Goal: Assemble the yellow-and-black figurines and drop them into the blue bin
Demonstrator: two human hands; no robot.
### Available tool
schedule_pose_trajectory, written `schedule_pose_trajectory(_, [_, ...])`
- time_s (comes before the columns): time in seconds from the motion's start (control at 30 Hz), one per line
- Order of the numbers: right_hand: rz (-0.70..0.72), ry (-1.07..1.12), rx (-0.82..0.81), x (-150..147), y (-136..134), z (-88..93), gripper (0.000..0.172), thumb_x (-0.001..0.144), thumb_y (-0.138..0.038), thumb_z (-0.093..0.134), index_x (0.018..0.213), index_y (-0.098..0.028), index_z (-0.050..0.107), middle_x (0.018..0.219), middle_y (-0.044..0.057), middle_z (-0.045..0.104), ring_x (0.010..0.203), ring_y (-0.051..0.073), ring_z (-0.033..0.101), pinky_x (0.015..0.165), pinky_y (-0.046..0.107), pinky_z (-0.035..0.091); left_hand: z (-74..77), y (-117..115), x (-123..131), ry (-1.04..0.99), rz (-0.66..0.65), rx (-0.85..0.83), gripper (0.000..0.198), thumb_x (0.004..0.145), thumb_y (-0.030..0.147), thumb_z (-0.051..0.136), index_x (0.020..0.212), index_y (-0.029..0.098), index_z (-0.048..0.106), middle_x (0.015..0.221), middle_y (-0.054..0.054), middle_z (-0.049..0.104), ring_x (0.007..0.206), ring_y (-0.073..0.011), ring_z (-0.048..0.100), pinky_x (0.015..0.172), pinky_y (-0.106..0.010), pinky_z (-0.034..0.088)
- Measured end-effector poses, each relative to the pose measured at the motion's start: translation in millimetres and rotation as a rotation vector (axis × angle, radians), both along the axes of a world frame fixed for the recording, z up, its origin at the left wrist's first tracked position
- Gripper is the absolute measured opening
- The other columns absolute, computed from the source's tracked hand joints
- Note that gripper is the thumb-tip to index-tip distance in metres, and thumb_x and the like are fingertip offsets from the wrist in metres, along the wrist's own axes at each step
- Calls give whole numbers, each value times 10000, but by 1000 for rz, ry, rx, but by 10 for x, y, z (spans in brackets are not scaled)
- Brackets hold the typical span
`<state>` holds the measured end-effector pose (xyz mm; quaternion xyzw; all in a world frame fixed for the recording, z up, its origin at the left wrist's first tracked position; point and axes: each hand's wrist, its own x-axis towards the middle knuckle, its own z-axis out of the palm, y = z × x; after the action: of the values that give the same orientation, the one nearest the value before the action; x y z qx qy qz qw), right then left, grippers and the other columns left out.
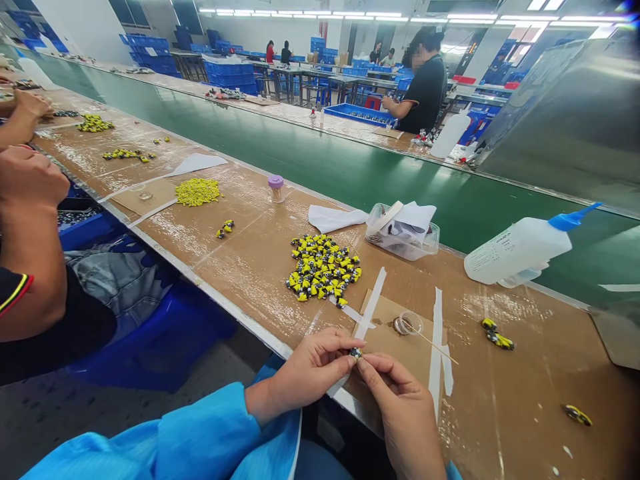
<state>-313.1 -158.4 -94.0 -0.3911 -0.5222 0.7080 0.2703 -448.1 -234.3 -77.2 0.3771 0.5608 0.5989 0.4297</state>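
Between the fingertips of both hands is a small dark and white piece [355,353], over the table's front edge. My left hand [316,368] pinches it from the left, thumb and fingers closed on it. From the right, the thumb and fingers of my right hand [400,400] are pressed to the same piece. Just beyond my hands lies a pile of yellow and black pieces [323,267]. A small clear cup [407,324] with brown contents stands on a taped cardboard sheet [385,347], a thin stick [435,345] leaning across its rim.
Behind the pile are a white cloth [336,219], a clear tub [403,233] and a purple-lidded jar [276,189]. A white bottle [517,252] with a blue nozzle tilts at the right. Loose pieces [497,335] lie nearer. Another person's arm [33,233] is at the left.
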Motion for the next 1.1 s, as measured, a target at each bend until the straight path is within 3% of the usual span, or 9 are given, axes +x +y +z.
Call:
schedule_pose_trajectory(0.43, [23,-29,137,-68,-61,-18,185,693,-360,716,753,-186,704,830,49,662,805,171,610,747,277,516,51,-4,36,76,131,-15,230,727,72,514,871,131,683,835,-58,613,825,-163,563,756,-268,435])
schedule_pose_trajectory(0.57, [0,-49,187,-109,-74,36,217,672,-382,721,733,-174,702,807,66,665,769,182,618,699,280,528,80,-37,-71,116,134,0,234,720,77,508,867,136,680,823,-52,613,794,-156,561,726,-261,437])
schedule_pose_trajectory(0.73, [15,-83,437,-347,-15,396,223,682,-388,695,764,-181,702,814,79,670,764,200,623,675,284,525,292,8,-554,234,244,59,209,741,111,516,876,154,670,834,-37,635,804,-149,565,759,-261,429])
schedule_pose_trajectory(0.9, [128,-314,775,-1026,264,812,271,774,-407,569,907,-204,689,871,69,690,694,191,616,641,300,482,499,274,-1236,309,288,127,195,758,186,547,904,143,668,870,-37,649,828,-150,566,784,-264,425])
schedule_pose_trajectory(1.0, [169,-574,921,-1543,551,851,299,809,-349,502,1001,-193,669,911,75,694,789,213,633,703,311,460,490,511,-1588,259,302,146,221,759,215,545,928,137,663,858,-27,653,796,-139,566,766,-256,429])
schedule_pose_trajectory(1.1, [165,-745,972,-1966,847,757,327,824,-309,458,1060,-192,652,946,101,695,851,230,639,709,308,445,380,697,-1863,239,338,133,231,747,212,546,930,136,665,767,0,623,694,-115,536,673,-230,425])
